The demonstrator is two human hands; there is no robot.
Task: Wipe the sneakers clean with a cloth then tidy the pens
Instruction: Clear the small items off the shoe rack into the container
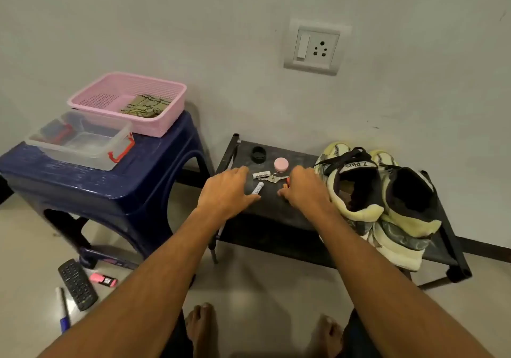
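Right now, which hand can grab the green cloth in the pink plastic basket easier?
Likely left. The left hand is open and nearer the pink plastic basket holding the folded green cloth; the right hand is beside the pale yellow sneakers, curled round a small orange thing.

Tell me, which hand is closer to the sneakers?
Right. The right hand sits just beside the sneakers, at their left edge. The left hand is farther off to the left, past the keys, by a small white tube.
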